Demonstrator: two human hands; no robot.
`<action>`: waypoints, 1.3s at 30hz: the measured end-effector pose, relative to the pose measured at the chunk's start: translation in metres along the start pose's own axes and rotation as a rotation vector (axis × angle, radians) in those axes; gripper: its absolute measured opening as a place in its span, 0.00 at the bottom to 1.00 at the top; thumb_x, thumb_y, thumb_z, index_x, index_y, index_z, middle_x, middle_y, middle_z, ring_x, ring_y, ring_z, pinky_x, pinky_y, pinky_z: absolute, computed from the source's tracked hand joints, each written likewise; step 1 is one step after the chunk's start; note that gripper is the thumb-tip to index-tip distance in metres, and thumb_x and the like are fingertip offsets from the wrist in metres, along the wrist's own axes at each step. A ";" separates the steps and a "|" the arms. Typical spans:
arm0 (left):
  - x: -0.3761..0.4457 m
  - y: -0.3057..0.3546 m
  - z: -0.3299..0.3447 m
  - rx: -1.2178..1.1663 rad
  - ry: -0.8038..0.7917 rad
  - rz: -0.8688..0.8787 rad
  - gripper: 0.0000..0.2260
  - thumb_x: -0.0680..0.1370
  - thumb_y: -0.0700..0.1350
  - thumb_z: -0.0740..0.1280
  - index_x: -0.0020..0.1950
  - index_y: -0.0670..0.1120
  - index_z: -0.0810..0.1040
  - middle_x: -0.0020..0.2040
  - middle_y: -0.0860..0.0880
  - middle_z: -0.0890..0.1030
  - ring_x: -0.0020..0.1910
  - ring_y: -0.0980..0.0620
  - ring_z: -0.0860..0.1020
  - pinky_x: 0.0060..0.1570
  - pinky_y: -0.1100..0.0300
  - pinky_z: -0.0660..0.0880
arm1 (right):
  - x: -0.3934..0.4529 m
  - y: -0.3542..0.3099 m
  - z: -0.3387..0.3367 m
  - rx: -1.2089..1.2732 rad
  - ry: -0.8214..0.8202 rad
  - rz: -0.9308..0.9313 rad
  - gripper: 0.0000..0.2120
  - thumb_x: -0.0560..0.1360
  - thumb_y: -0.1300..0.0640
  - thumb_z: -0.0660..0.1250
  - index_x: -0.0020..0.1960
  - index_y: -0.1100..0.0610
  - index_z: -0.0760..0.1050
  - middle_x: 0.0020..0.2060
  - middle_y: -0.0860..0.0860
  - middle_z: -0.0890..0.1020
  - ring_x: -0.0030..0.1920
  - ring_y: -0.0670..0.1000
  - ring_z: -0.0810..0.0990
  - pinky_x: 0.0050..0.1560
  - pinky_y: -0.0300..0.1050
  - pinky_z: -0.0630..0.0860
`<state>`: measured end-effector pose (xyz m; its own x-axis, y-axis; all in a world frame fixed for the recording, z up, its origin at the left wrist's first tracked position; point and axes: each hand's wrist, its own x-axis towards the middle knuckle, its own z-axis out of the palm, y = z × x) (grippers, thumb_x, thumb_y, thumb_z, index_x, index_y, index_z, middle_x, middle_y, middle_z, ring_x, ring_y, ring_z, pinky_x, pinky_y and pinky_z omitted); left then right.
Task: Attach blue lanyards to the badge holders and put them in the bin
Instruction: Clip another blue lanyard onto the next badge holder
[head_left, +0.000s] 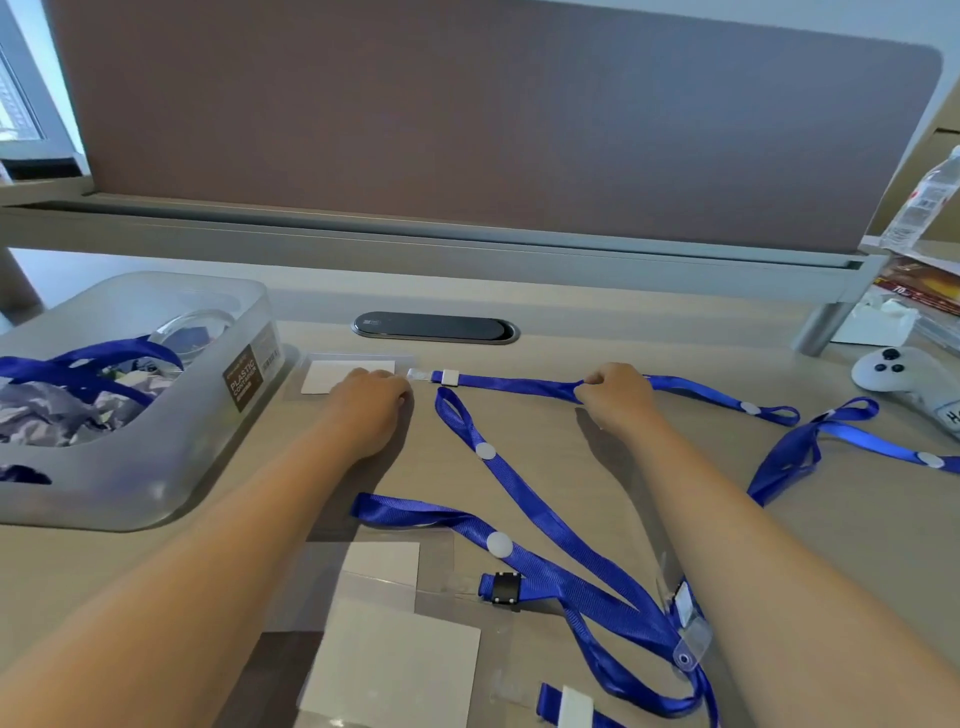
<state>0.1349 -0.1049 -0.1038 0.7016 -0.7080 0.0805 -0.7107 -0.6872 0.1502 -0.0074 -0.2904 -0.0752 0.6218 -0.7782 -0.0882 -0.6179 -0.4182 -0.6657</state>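
A clear badge holder (332, 375) with a white card lies next to the bin's right wall. My left hand (371, 402) rests on its right end, fingers curled over it. A blue lanyard (514, 384) stretches rightward from the holder, its clear clip and white clasp (448, 377) close to the holder's edge. My right hand (615, 397) pinches this strap near its middle. The frosted plastic bin (171, 467) at left holds several blue lanyards with badges. More clear badge holders (395, 654) and blue lanyards (550, 525) lie near the front edge.
Another blue lanyard (831, 436) lies loose at right beside a white game controller (904, 374). A dark oval cable cover (435, 327) sits behind the hands. A brown divider panel (467, 114) closes the back. A water bottle (922, 202) and boxes stand far right.
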 end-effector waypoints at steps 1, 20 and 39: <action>-0.003 -0.001 -0.001 -0.017 -0.004 0.008 0.15 0.79 0.41 0.52 0.61 0.42 0.73 0.61 0.42 0.76 0.60 0.42 0.71 0.60 0.49 0.70 | -0.002 -0.001 0.002 0.002 -0.012 -0.007 0.06 0.71 0.67 0.56 0.36 0.60 0.66 0.33 0.57 0.69 0.36 0.54 0.66 0.37 0.44 0.62; -0.121 0.004 -0.027 -0.286 -0.113 -0.091 0.18 0.77 0.46 0.60 0.67 0.44 0.68 0.65 0.43 0.74 0.63 0.45 0.72 0.61 0.53 0.69 | -0.122 -0.018 0.025 -0.040 -0.269 -0.263 0.12 0.75 0.59 0.65 0.56 0.61 0.79 0.58 0.56 0.80 0.54 0.52 0.77 0.57 0.45 0.72; -0.152 -0.004 -0.042 -0.159 -0.325 -0.210 0.17 0.73 0.48 0.68 0.57 0.40 0.77 0.58 0.42 0.79 0.57 0.42 0.75 0.58 0.55 0.72 | -0.147 -0.018 0.028 -0.278 -0.041 -0.316 0.13 0.76 0.56 0.62 0.59 0.59 0.75 0.56 0.55 0.80 0.55 0.54 0.77 0.55 0.46 0.73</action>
<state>0.0329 0.0123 -0.0752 0.7596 -0.5871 -0.2797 -0.5193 -0.8065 0.2825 -0.0743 -0.1553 -0.0710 0.8170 -0.5740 0.0551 -0.4961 -0.7483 -0.4403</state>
